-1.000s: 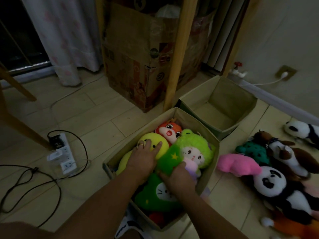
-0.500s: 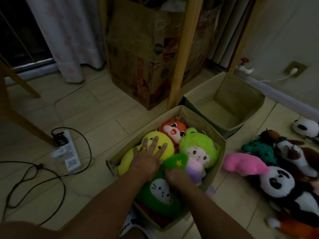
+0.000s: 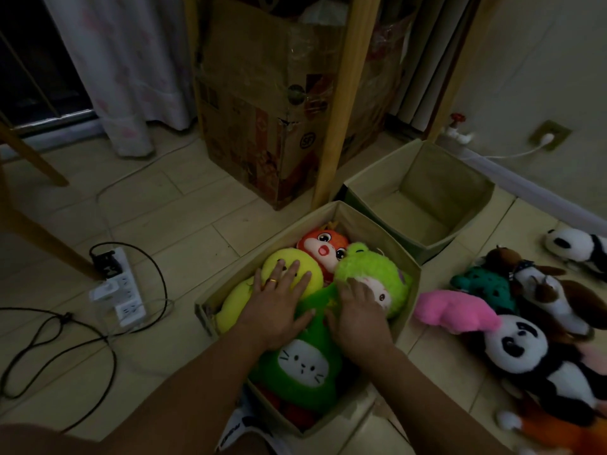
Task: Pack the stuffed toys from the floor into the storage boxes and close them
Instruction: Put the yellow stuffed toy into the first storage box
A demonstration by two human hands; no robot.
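Observation:
A beige fabric storage box (image 3: 377, 231) in front of me is packed with stuffed toys: a yellow one (image 3: 308, 274), an orange fox face (image 3: 323, 247), a light green fuzzy doll (image 3: 377, 274) and a dark green cat-face plush (image 3: 302, 369). My left hand (image 3: 279, 307) lies flat with spread fingers on the yellow toy and the green plush. My right hand (image 3: 359, 315) presses flat on the fuzzy doll and the green plush. A second beige box (image 3: 473, 192) stands open with nothing in it, behind and to the right.
On the floor at right lie a pink plush (image 3: 453, 310), a panda (image 3: 515, 349), a teal toy (image 3: 483, 287), a brown-white dog (image 3: 545, 290) and another panda (image 3: 574, 246). A power strip (image 3: 120, 290) with cables sits left. A cardboard carton (image 3: 262, 126) and a wooden post (image 3: 341, 103) stand behind.
My right hand let go of the green plush's top and moved up onto the fuzzy doll, now flat. My left hand stays pressed on the yellow toy. The view shifted slightly.

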